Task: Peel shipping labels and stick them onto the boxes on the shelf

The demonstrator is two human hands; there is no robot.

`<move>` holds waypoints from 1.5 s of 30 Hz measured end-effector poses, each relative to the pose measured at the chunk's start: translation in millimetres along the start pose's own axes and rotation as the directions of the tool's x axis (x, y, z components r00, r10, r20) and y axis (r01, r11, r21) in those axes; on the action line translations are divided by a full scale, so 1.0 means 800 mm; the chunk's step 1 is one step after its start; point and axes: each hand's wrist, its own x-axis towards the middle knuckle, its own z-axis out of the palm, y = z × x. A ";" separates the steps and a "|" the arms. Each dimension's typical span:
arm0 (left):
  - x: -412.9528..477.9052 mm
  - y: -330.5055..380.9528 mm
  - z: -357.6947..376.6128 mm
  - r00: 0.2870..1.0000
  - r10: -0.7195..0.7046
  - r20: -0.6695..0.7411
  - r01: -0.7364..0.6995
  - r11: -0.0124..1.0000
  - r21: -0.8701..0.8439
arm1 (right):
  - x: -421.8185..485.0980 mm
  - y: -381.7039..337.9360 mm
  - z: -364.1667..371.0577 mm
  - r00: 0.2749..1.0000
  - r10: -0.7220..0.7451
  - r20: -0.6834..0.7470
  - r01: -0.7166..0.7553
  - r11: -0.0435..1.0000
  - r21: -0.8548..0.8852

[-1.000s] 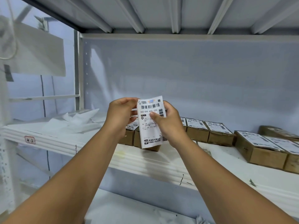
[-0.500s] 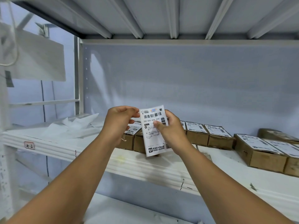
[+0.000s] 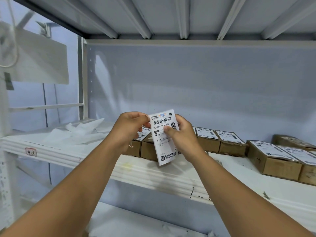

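Grip: my left hand [image 3: 130, 130], right hand [image 3: 184, 137] both pinch white printed paper shipping label [image 3: 164, 147].
Axis: long side near-upright, barcode end up.
Where: before brown cardboard boxes [image 3: 208, 143], above white metal shelf [image 3: 153, 175].

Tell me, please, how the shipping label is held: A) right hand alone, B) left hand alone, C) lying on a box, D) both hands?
D: the left hand pinches a top corner of the shipping label, and the right hand grips its right edge.

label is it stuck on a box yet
No, the label is held up in front of the boxes, with the left hand pinching its top corner and the right hand gripping its side.
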 end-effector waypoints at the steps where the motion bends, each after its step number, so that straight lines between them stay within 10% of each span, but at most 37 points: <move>1: 0.000 0.000 0.001 1.000 -0.006 0.014 0.006 1.000 -0.025 | 0.000 -0.002 0.000 1.000 0.003 -0.009 -0.003 1.000 0.015; 8: -0.003 0.003 0.015 0.997 -0.015 0.070 0.030 0.973 -0.228 | -0.002 -0.015 0.016 0.939 -0.182 -0.293 0.103 0.959 -0.265; 18: -0.016 0.014 0.024 0.963 0.265 -0.041 -0.266 0.964 -0.014 | -0.004 -0.038 0.028 0.989 -0.010 -0.146 0.051 0.958 0.282; 25: -0.016 0.008 0.021 0.958 0.286 -0.032 -0.279 0.951 0.130 | -0.007 -0.041 0.025 0.986 0.082 -0.143 -0.028 0.938 0.345; 30: -0.013 0.002 0.020 0.993 0.112 -0.036 -0.116 0.976 -0.186 | -0.003 -0.039 0.019 0.947 0.180 -0.266 -0.077 0.932 0.354; 36: -0.007 -0.013 0.008 0.983 -0.181 0.008 0.114 0.582 -0.805 | 0.005 -0.027 0.007 0.867 0.295 -0.402 -0.129 0.912 0.389; 45: 0.022 -0.058 -0.041 0.917 -0.344 -0.201 -0.068 0.363 -0.929 | 0.015 -0.022 -0.006 0.764 0.381 -0.521 0.030 0.785 0.619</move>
